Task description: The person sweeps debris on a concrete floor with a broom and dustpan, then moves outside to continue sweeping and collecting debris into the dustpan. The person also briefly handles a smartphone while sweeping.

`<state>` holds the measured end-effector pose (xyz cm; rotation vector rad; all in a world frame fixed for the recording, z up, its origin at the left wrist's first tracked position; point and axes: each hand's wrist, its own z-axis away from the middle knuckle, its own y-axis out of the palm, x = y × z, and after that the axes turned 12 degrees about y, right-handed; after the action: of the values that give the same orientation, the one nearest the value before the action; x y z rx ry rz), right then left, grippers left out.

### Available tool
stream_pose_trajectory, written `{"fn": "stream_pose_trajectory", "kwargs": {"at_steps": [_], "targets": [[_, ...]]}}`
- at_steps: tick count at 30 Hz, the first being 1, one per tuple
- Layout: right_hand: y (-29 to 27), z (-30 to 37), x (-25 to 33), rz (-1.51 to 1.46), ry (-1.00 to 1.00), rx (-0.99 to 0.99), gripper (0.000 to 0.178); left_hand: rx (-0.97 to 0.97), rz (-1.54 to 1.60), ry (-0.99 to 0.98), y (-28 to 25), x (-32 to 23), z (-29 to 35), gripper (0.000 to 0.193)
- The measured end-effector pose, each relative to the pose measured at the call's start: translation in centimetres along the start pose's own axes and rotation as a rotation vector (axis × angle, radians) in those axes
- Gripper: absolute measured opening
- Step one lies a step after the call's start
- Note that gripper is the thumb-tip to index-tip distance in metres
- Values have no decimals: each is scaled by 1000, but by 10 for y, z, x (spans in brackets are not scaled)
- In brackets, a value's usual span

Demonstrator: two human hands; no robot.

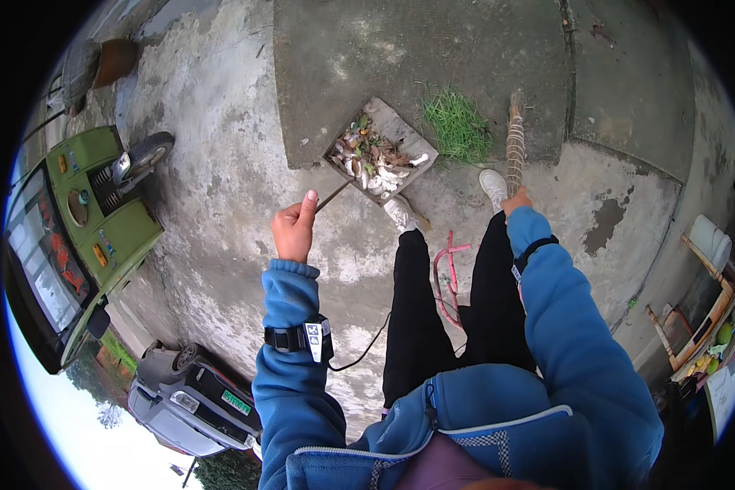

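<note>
My left hand (294, 229) is closed around the thin handle (333, 196) of a dustpan, thumb pointing up along it. The square dustpan (394, 122) rests on the concrete just ahead of my left shoe. Inside it lies a heap of white scraps and brown and green leaves (376, 162). In my right hand (516, 201) is a broom (515, 151) with a ringed, bound handle, pointing away from me; its far end is hard to make out. A pile of cut green grass (457, 124) lies between the dustpan and the broom.
A green truck (82, 204) stands at the left, with a grey car (196, 400) nearer on that side. A pink metal frame (445, 282) shows between my legs. At the right are a wooden frame (698, 335) and some fruit (710, 363). A raised slab edge runs ahead.
</note>
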<state>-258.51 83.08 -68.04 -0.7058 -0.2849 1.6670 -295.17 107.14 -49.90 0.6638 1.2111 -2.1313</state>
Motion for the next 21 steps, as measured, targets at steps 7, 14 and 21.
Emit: {"fn": "stream_pose_trajectory", "kwargs": {"at_steps": [7,14,21], "targets": [[86,141,13,320,-311,188,77,170,-143,93,-2,1,-19,58],[37,160,-52,195,-356,50,77,267,-168,177,-21,20,-29,58],[21,57,-107,-234,-43,-21,78,291,-143,204,-36,36,-42,55]]}}
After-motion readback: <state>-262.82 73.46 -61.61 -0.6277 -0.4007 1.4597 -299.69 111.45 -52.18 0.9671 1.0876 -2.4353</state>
